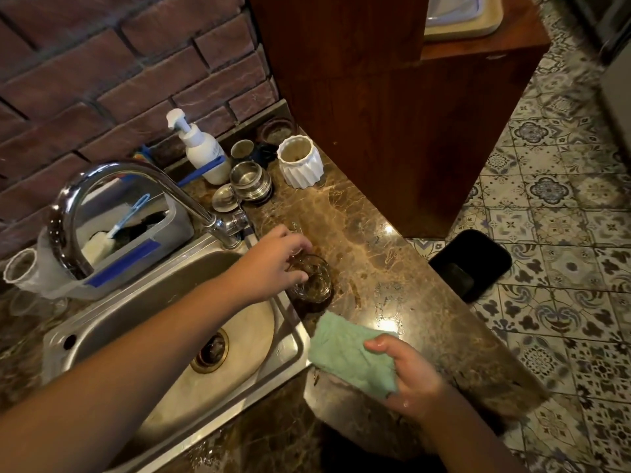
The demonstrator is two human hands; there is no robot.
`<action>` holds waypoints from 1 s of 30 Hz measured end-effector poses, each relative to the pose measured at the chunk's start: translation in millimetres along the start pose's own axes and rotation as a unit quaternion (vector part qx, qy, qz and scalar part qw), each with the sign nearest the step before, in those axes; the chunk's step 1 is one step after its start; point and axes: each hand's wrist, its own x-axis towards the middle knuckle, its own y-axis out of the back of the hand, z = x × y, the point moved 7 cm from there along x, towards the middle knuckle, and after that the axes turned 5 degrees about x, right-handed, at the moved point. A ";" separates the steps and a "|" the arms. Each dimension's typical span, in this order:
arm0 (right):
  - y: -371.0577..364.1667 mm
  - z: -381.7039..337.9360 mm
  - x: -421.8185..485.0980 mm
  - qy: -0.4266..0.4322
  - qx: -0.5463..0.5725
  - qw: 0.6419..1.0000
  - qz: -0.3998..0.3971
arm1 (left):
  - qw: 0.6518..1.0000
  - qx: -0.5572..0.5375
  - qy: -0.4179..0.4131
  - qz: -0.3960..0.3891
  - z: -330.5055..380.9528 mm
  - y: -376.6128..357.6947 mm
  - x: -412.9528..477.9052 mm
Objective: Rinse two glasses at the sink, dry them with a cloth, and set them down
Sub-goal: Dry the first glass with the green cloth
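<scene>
Holding soft green cloth [351, 356]: right hand [415, 373], clasped, at counter's [392, 254] front edge. Farther: left hand [276, 262] grasping glass [316, 283] by rim, upright beside sink's [292, 339] right edge. Glass probably wet, slippery, breakable; hold sidewall firmly.

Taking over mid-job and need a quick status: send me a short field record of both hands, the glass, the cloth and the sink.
left hand: grips the rim of the glass from above
glass: upright on the marble counter, just right of the sink
right hand: holds the green cloth
green cloth: near the sink's front right corner, apart from the glass
faucet: no running water visible
</scene>
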 end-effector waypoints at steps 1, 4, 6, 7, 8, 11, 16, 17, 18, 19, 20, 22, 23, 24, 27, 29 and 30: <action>6.9 -2.9 -1.3 0.010 0.003 1.000 0.018 | 1.000 -0.005 0.003 -0.002 -3.4 -5.5 1.8; 21.0 -15.3 -7.8 0.029 0.001 0.998 0.062 | 0.995 0.068 -0.020 -0.068 -2.9 -30.9 5.8; 28.2 -26.2 -11.5 0.045 -0.008 0.995 0.090 | 0.988 0.132 -0.036 -0.071 -1.3 -39.2 7.9; 30.8 -31.8 -13.3 0.053 -0.018 0.993 0.101 | 0.986 0.152 -0.042 -0.061 0.3 -40.7 8.4; 32.3 -36.4 -14.8 0.059 -0.032 0.992 0.109 | 0.984 0.164 -0.049 -0.054 2.5 -42.4 8.4; 33.2 -45.6 -18.2 0.069 -0.062 0.987 0.129 | 0.984 0.159 -0.048 -0.061 7.9 -49.4 8.5; 38.4 -51.0 -14.8 0.108 -0.092 0.972 0.188 | 0.978 0.202 -0.021 -0.046 16.5 -60.8 9.6; 38.4 -51.4 -14.3 0.120 -0.094 0.968 0.199 | 0.979 0.201 -0.010 -0.041 16.4 -63.8 9.3; 37.8 -51.1 -14.2 0.129 -0.093 0.966 0.205 | 0.981 0.190 0.001 -0.039 16.0 -66.3 9.0; 36.6 -50.5 -13.7 0.137 -0.088 0.965 0.206 | 0.984 0.175 0.012 -0.039 15.2 -67.5 9.0; 35.1 -49.4 -13.5 0.143 -0.082 0.965 0.205 | 0.986 0.159 0.022 -0.041 14.5 -68.0 9.5; 30.1 -47.7 -15.2 0.155 -0.078 0.963 0.205 | 0.991 0.121 0.037 -0.044 14.9 -65.0 10.2; 25.8 -48.4 -17.5 0.164 -0.082 0.961 0.206 | 0.994 0.093 0.046 -0.041 16.4 -60.8 9.1; 20.1 -50.4 -20.3 0.178 -0.091 0.958 0.206 | 0.996 0.057 0.054 -0.038 18.1 -55.5 6.0; -9.7 -63.2 -34.8 0.251 -0.192 0.928 0.199 | 0.996 -0.051 0.063 -0.030 23.2 -32.0 -13.6; -44.2 -68.9 -48.5 0.319 -0.308 0.880 0.171 | 0.988 -0.135 0.069 -0.023 24.1 -11.8 -37.0; -65.5 -68.7 -56.1 0.354 -0.373 0.844 0.152 | 0.981 -0.180 0.071 -0.023 25.6 -1.8 -50.4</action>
